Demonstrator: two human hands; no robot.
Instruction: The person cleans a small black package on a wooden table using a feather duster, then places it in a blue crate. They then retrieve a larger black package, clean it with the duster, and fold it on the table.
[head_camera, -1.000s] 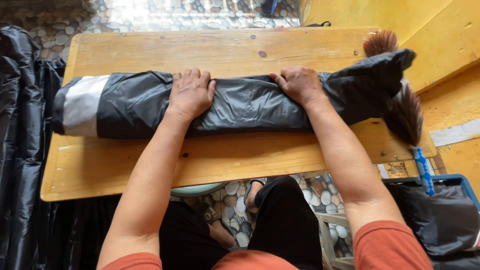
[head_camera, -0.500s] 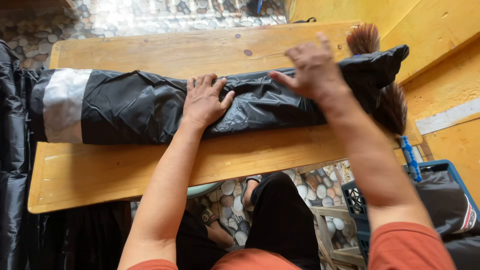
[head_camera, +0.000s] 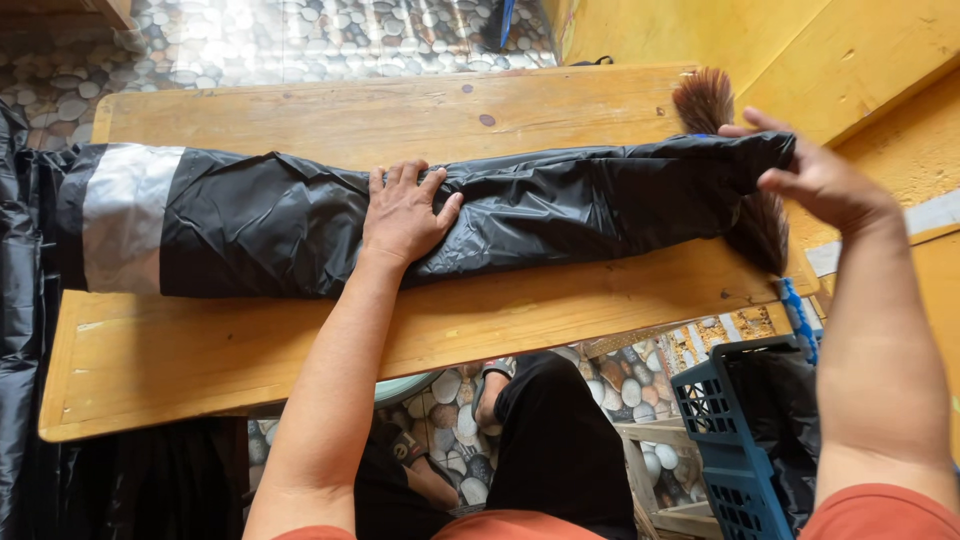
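- A long bundle (head_camera: 560, 210) wrapped in black plastic lies flat across the wooden counter (head_camera: 300, 340), from one end to the other
- A grey band (head_camera: 125, 218) goes round the bundle at its left end
- Brown bristles (head_camera: 705, 98) poke out at the right end, some above the wrap and some below it
- The left hand (head_camera: 403, 215) lies flat on top of the bundle near its middle, fingers (head_camera: 400, 180) spread a little and holding nothing
- The right hand (head_camera: 825, 185) is up in the air just past the right end of the bundle, fingers (head_camera: 755, 125) loose and open, holding nothing
- I cannot tell if those fingertips touch the plastic
- A blue crate (head_camera: 735, 440) sits below the right end of the counter
- More black plastic (head_camera: 15, 300) hangs beside the left end of the counter
- The floor (head_camera: 300, 35) is made of small round stones
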